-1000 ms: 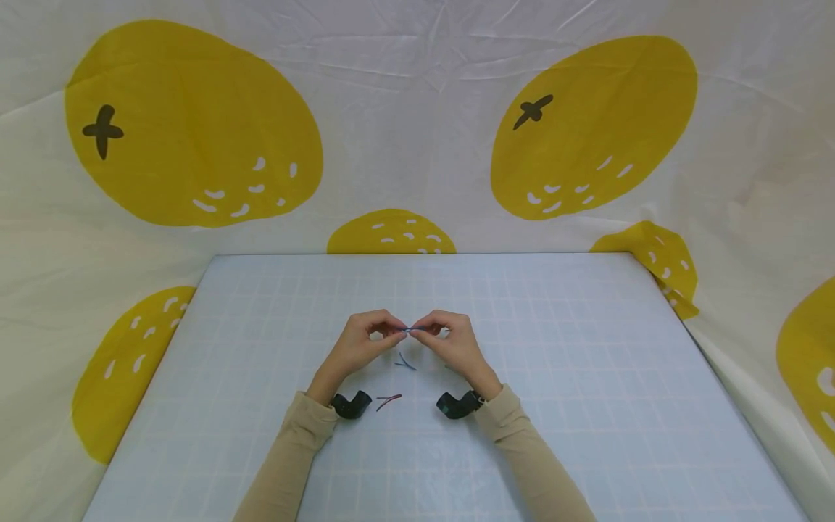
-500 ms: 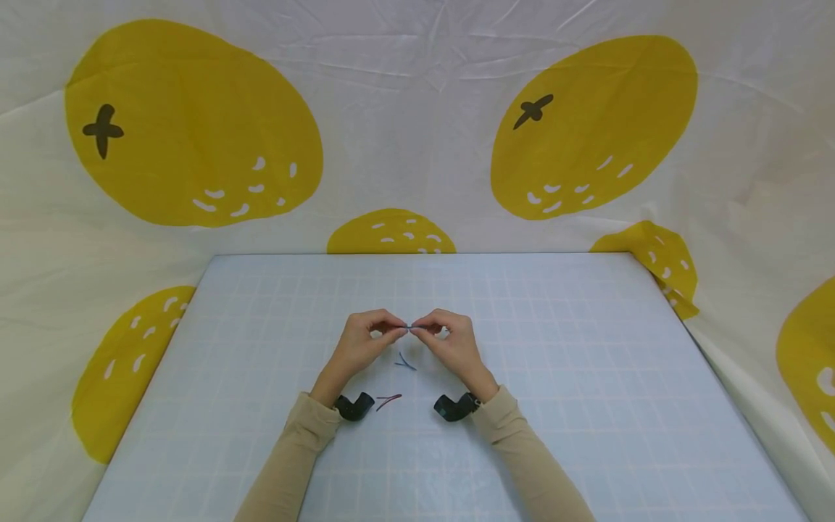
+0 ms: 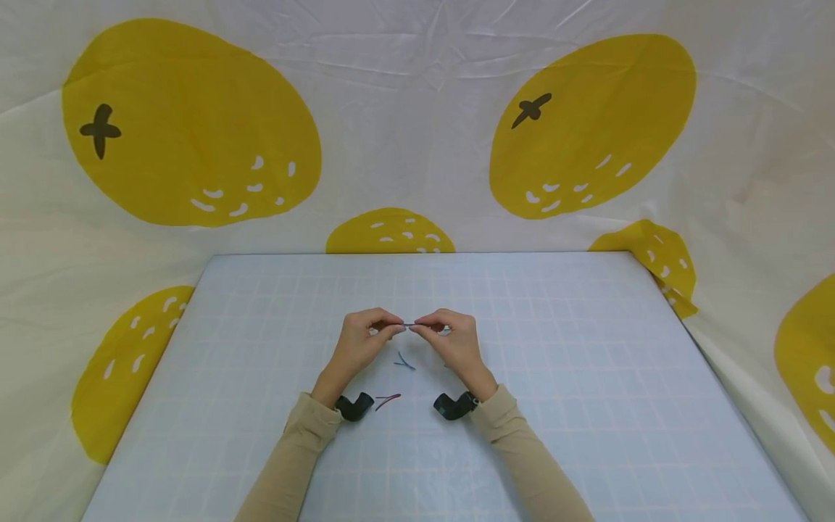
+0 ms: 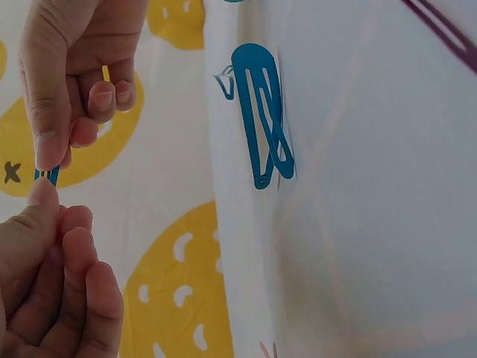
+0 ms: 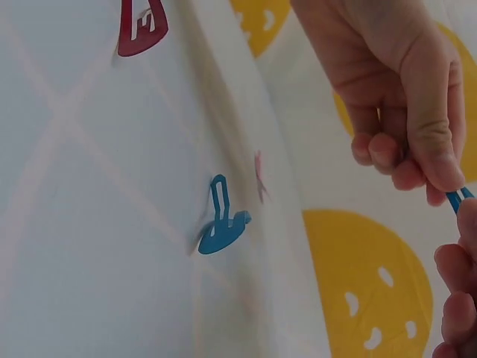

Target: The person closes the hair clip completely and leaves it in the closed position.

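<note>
The left hand [image 3: 355, 344] and the right hand [image 3: 459, 344] meet at the middle of the table [image 3: 587, 406], each pinching one end of a blue hair clip [image 5: 456, 201] between thumb and forefinger. Only a short stretch of this clip shows between the fingertips; the fingers cover the rest. In the wrist views the other fingers of both hands are curled in towards the palms.

A second blue clip [image 4: 245, 108] lies on the table to the near side of the hands, its inner tongue sprung out from the frame. Nearer, and a little to the left, a dark red clip [image 3: 390, 399] lies with its prongs spread to the left, just right of the black camera [image 3: 354, 407] on the left wrist. A matching camera [image 3: 455, 407] sits at the right wrist. Both arms wear beige sleeves [image 3: 280, 457].

The table is pale blue with a faint grid. Beyond its far edge and along its sides hangs a white cloth [image 3: 404, 109] printed with yellow fruit; the two largest bear dark cross-shaped marks and white dashes.
</note>
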A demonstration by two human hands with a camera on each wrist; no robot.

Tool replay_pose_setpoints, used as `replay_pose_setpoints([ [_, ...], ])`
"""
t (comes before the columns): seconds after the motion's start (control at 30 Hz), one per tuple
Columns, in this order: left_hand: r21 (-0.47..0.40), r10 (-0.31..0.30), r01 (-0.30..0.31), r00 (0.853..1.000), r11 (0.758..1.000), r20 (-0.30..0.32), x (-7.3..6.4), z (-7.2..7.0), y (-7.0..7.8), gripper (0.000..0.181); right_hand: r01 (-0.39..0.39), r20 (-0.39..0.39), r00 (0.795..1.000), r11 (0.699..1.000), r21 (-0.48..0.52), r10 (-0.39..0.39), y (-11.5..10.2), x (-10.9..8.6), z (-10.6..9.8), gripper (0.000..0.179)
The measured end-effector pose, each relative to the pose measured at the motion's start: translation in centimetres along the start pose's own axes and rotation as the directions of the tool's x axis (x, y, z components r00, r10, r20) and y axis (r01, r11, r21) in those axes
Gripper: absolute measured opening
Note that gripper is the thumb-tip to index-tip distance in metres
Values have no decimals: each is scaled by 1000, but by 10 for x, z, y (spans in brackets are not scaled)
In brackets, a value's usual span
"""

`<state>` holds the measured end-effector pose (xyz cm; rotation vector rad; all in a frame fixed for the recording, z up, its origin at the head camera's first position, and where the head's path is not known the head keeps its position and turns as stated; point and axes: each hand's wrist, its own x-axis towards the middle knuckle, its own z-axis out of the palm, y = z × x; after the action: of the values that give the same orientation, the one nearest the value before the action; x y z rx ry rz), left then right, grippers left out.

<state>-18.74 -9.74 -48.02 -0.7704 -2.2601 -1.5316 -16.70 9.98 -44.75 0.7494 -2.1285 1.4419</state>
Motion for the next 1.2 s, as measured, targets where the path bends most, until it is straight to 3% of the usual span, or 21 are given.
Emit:
replay_pose_setpoints([
  [0.27,35,-22,23,1000,999,-16,0,0,-1,5,4,31,1000,1000,-4,-4,1,1,-1,9],
  [0.57,114,9,-2,998,994,-54,1,4,2,10,23,-7,1000,998,-51,-24,-1,0,5,9],
  [0.8,181,27,-13,997,983,-77,0,7,4,11,16,-7,1000,997,-80,-17,40,-11,12,5],
  [1.2,232,56,-26,991,972,-120,-2,13,4,14,46,-42,998,991,-125,-51,41,-14,15,6],
])
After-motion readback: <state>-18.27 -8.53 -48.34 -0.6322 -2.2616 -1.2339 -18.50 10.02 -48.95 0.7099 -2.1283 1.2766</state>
